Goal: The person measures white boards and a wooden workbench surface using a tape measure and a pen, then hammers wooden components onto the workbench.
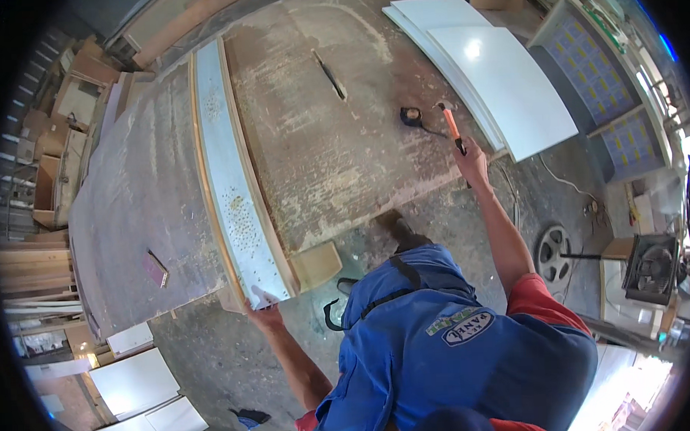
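Note:
My right hand is closed round the orange and black handle of a hammer, its head toward the tabletop's far side. A long, narrow white panel with wooden side edges lies across the large worn wooden table. Small brownish bits are scattered on the panel, thickest toward its near half. At the panel's near end my left hand grips the edge; its fingertips are partly hidden. Left of the hammer lies a black tape measure.
Glossy white sheets are stacked at the table's right. A dark slot cuts the tabletop, and a small purple item lies at left. White boards stand low left. A wheel-like disc and a cable are right.

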`<state>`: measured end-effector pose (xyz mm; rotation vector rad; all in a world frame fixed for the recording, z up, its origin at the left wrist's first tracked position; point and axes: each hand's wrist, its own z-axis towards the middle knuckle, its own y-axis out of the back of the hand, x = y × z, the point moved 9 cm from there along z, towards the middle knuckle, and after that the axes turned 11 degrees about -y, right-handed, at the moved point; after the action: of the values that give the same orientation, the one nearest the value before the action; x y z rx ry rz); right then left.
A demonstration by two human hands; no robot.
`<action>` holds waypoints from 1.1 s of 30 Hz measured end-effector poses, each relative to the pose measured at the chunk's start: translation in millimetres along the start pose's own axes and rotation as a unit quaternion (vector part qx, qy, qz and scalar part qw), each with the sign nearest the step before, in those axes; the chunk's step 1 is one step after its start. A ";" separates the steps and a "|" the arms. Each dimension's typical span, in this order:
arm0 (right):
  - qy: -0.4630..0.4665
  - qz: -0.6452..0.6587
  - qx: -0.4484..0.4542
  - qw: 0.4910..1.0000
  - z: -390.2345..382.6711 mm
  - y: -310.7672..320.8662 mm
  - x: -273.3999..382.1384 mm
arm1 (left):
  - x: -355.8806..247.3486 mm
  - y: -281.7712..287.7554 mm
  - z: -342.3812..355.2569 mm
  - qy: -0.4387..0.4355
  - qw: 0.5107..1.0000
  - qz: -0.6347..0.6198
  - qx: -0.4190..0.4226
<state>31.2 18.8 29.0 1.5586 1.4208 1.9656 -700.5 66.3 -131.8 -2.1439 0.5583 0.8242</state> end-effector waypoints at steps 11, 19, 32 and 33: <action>0.258 -0.071 0.007 0.964 87.6 -52.5 40.8 | 80.9 -61.9 -82.6 -0.267 0.951 0.093 -0.124; 0.347 -0.014 0.057 0.936 72.8 -95.5 107.4 | 46.8 -83.9 -96.4 -0.296 0.909 0.284 -0.073; 0.380 -0.055 0.051 0.922 58.8 -146.4 112.1 | 1.5 -52.7 -77.6 -0.483 0.752 0.389 -0.221; 0.389 -0.047 0.020 0.920 62.7 -141.7 107.2 | -8.7 -69.6 -71.7 -0.462 0.754 0.412 -0.220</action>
<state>-7.0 195.7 -23.3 0.6824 1.7489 2.6444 -637.1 54.6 -55.1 -1.4363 0.7963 2.5134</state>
